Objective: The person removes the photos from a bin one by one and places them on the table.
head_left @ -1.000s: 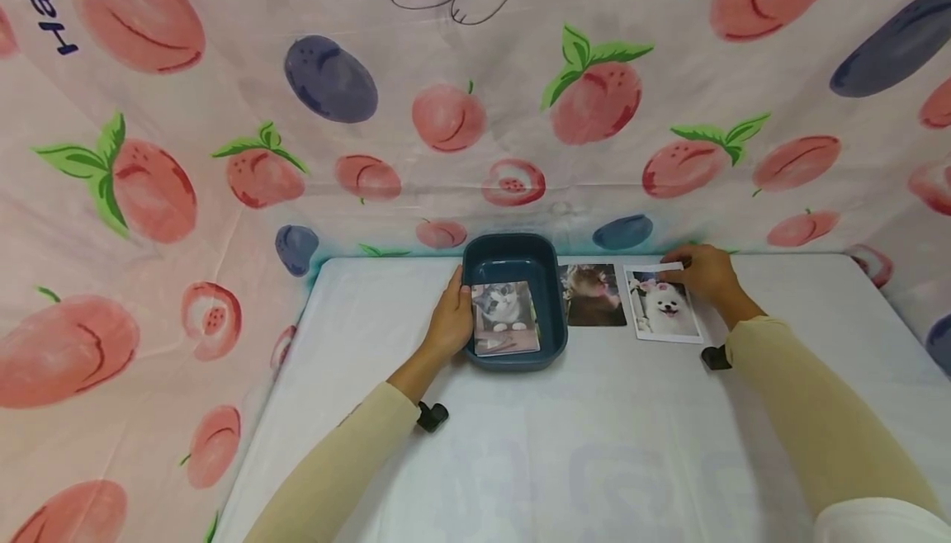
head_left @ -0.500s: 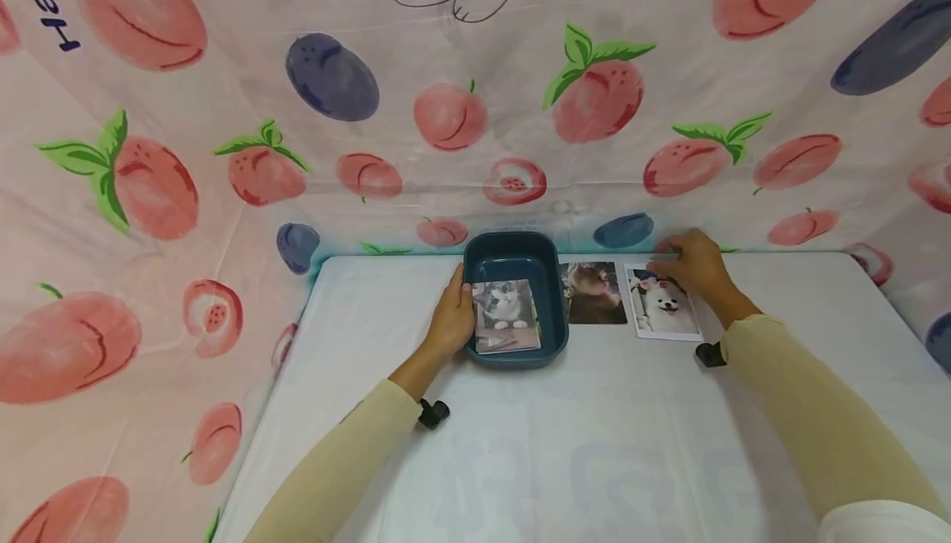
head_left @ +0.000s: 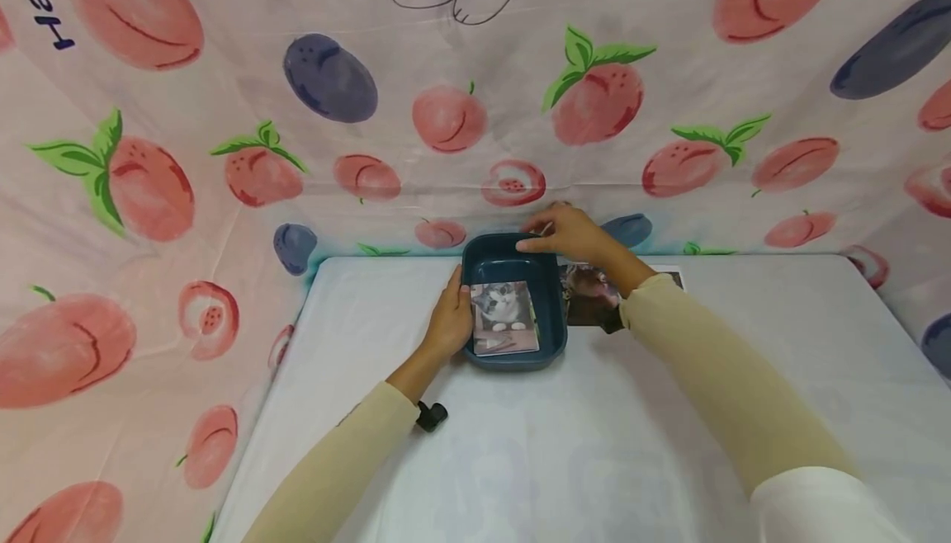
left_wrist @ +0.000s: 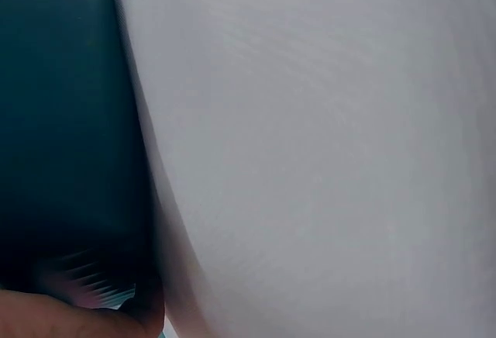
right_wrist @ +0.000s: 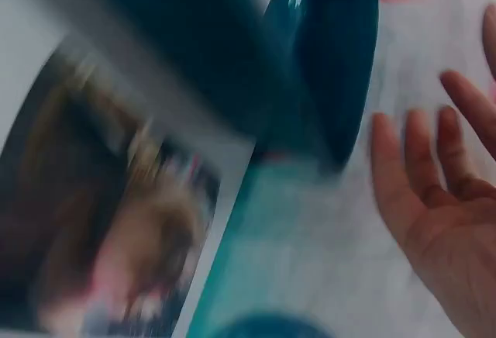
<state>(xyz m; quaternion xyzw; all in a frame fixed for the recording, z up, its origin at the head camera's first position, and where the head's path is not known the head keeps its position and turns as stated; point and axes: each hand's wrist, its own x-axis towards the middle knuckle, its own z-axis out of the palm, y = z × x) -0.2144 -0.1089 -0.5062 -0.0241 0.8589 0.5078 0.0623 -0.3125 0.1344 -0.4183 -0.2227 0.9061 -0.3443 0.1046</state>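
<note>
A dark teal plastic bin [head_left: 551, 343] stands at the far side of the table, a photo of a grey-and-white cat [head_left: 507, 316] lying in it. My left hand [head_left: 450, 317] grips its left side, thumb at the rim; in the left wrist view that hand [left_wrist: 70, 319] is at the bin's outer wall [left_wrist: 62, 121]. Over the far right corner of the bin hovers my right hand [head_left: 570, 233]. In the right wrist view this hand [right_wrist: 453, 214] has its fingers apart and holds nothing. A dark, brownish photo [head_left: 583, 299] lies right of the bin, partly under the right forearm.
One corner of another photo [head_left: 674, 273] shows beyond the right forearm, which hides the rest. White cloth covers the table [head_left: 357, 320]. A fruit-print cloth [head_left: 446, 48] hangs directly behind its far edge. A small black device [head_left: 432, 417] sits at the left wrist.
My right hand has let go of the white dog photo at the right and moved left to the bin, its forearm now covering most of that photo. My left hand and the bin stay put.
</note>
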